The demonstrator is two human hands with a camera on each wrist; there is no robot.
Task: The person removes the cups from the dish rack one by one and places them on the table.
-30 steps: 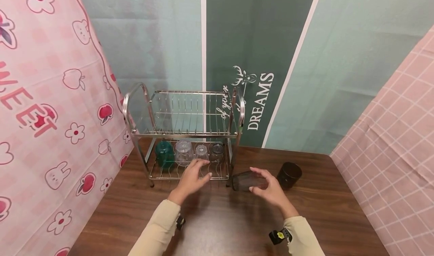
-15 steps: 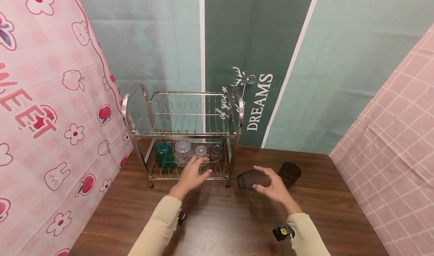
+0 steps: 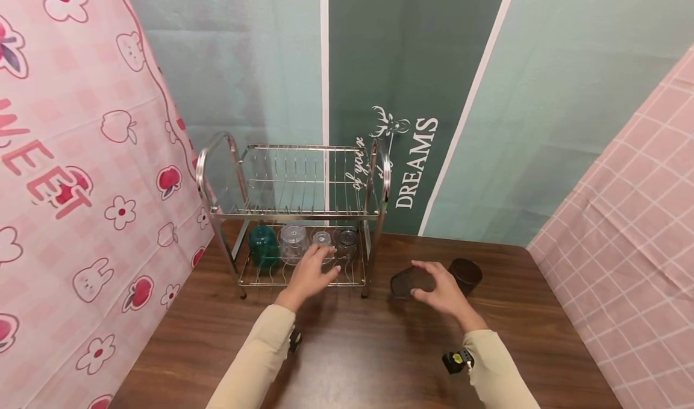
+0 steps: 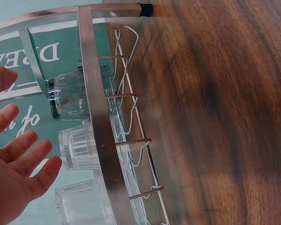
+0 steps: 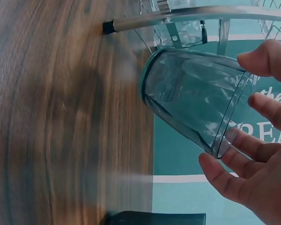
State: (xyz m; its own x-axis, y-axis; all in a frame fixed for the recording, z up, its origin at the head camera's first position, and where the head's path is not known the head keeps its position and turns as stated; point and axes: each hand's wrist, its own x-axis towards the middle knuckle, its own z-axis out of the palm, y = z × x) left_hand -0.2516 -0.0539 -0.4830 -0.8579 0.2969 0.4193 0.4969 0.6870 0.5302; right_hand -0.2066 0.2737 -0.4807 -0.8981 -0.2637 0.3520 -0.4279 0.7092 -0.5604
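My right hand (image 3: 443, 293) grips a smoky grey drinking glass (image 3: 403, 283) by its base, thumb on one side and fingers on the other. In the right wrist view the glass (image 5: 192, 96) is tilted, its rim toward the table. My left hand (image 3: 310, 276) hovers in front of the metal dish rack (image 3: 293, 217), fingers spread and holding nothing. Upside down on the rack's lower tier stand a teal cup (image 3: 263, 249), a clear cup (image 3: 293, 244), a small ribbed clear glass (image 4: 78, 147) and a small grey glass (image 4: 69, 96), apart from my left fingers.
A dark cup (image 3: 467, 274) stands on the wooden table (image 3: 358, 361), just right of my right hand. The upper wire tier of the rack rises above the cups. Fabric hangs behind the table and on both sides.
My right hand has moved slightly to the right with the grey glass, away from the rack and nearer the dark cup. My left hand has shifted only a little.
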